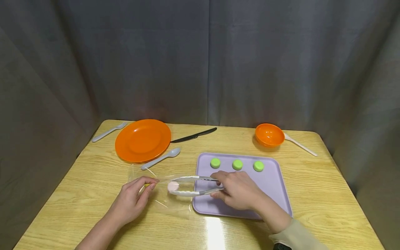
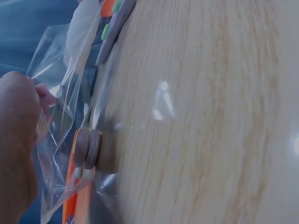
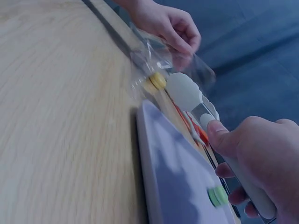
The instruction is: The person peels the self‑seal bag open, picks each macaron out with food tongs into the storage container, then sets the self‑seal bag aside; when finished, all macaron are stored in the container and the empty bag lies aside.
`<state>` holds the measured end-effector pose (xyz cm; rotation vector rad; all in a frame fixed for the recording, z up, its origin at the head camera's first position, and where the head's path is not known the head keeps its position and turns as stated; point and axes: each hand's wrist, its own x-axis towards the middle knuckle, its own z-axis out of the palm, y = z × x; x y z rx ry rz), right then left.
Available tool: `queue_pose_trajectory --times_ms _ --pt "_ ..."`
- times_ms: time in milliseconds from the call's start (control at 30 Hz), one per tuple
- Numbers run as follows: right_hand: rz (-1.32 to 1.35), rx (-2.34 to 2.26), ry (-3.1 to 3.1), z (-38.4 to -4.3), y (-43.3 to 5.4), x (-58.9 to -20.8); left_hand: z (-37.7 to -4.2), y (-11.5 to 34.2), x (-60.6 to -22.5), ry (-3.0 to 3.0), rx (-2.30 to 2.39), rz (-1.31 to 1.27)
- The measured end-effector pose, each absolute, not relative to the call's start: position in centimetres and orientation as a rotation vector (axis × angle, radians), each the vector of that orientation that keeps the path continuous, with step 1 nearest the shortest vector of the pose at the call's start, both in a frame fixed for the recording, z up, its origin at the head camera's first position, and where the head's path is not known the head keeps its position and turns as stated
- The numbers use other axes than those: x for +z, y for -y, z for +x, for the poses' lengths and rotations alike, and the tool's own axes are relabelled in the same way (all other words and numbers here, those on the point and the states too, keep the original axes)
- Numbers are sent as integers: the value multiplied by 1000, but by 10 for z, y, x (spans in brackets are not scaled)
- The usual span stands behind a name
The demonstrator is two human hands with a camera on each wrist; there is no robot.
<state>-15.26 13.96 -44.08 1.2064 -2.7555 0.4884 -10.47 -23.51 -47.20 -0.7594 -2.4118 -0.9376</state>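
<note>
My left hand [image 1: 131,199] pinches the rim of a clear plastic bag [image 1: 170,208] between thumb and fingertips. In my right hand [image 1: 239,189] is a pair of metal tongs [image 1: 207,190] with white scalloped tips, which reach to the bag. Between those tips sits a pale pink macaron [image 1: 173,186]; whether they squeeze it is unclear. A yellow macaron [image 3: 158,80] lies low in the bag, mostly hidden under my left fingers in the head view. Three green macarons [image 1: 237,164] stand in a row on the lilac tray [image 1: 203,208], below my right hand.
Behind the bag are an orange plate [image 1: 143,140], a grey spoon [image 1: 160,158], a grey fork [image 1: 109,132] and a black knife [image 1: 193,135]. An orange bowl [image 1: 269,135] and a pale pink utensil [image 1: 300,144] stand at the back right. Grey curtains [image 1: 156,62] surround the table.
</note>
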Motion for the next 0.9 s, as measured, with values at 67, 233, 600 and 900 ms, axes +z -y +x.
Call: queue_pose_trajectory --times_ms 67,233,600,900 --pt "1166 481 2768 -151 -152 -440 -105 235 -472 2412 -933 -759" --pt "1068 456 2806 -148 -181 -438 -105 236 -473 2410 -927 -766" --pt "929 425 2817 -143 -230 -437 -105 238 -457 2443 -943 -804" --pt "867 416 2859 -143 -250 -450 -109 243 -438 2562 -893 -781"
